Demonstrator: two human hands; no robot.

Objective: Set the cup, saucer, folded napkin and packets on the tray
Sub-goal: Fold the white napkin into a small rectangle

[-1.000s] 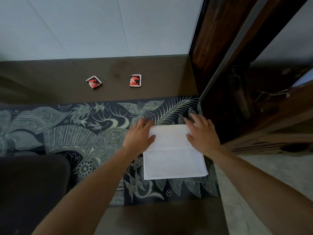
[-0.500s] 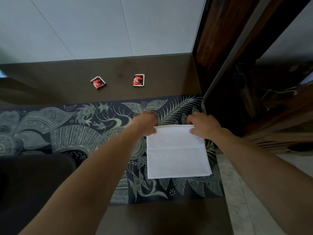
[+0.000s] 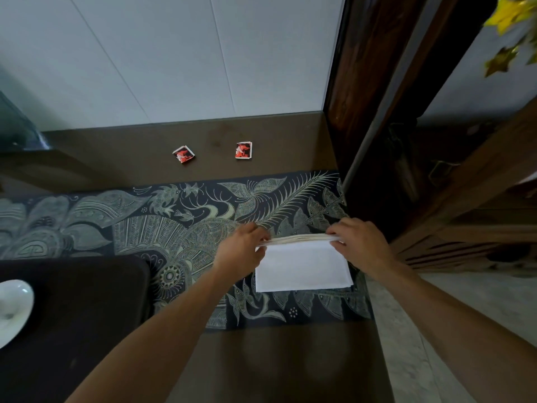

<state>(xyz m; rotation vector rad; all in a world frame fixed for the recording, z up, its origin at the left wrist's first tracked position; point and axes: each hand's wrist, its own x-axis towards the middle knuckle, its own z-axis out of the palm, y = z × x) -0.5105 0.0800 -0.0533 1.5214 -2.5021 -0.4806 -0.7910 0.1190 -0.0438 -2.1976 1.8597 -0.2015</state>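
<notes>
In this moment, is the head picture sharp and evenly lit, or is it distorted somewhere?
Head view: wide-angle bending curves the door frame and wall seams; the dark tray is dim and nearly featureless; the white napkin and saucer look bright; the hands show slight motion softness.

A home interior: a brown desk [image 3: 276, 359] draped with a batik-patterned runner [image 3: 145, 225] stands against a pale panelled wall [image 3: 174, 59], beside a dark carved wooden doorframe [image 3: 363, 82] and a marble-look floor [image 3: 479, 301].
</notes>
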